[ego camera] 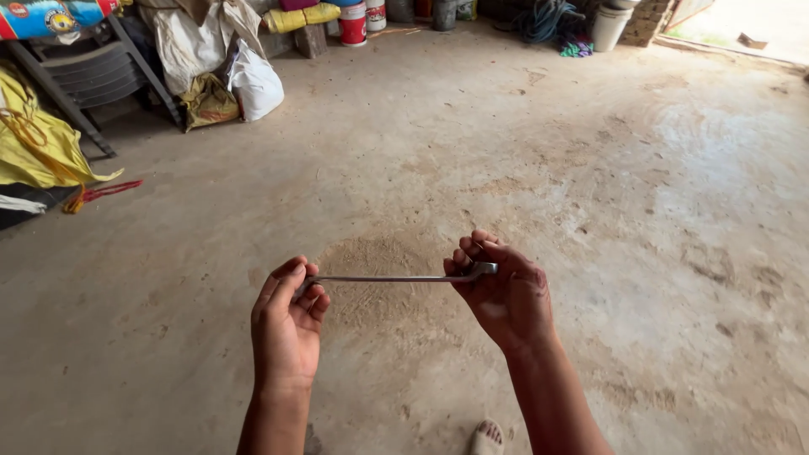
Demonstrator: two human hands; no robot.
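— What's the biggest thing around here?

— The concrete floor (590,168), dusty and stained. Take it as the landmark: along its far edge lie piled sacks (211,50), a white bag (255,82), some yellow cloth (34,143) and a few buckets (354,24). A round patch of sand (379,278) sits on it, right under the person's hands, and the toes of a sandalled foot (487,438) rest on it at the near edge.

— And the hands?

— Both raised above the floor, over that sand patch. The left hand (286,324) has its fingers curled in, pinching one end of a thin metal rod (396,278). The right hand (506,295) is closed round the other end, fingers folded over a small bent or hooked head.

— Which way does the rod run?

— Its long axis lies level with the floor, crosswise to the person, hooked end to their right, plain end to their left.

— How would it handle?

— I'd judge it stiff and light, since it spans the gap without sagging. Bare steel can be a bit slick, so gripping near the two ends, as now, looks soundest; the hook gives the right fingers something to catch on.
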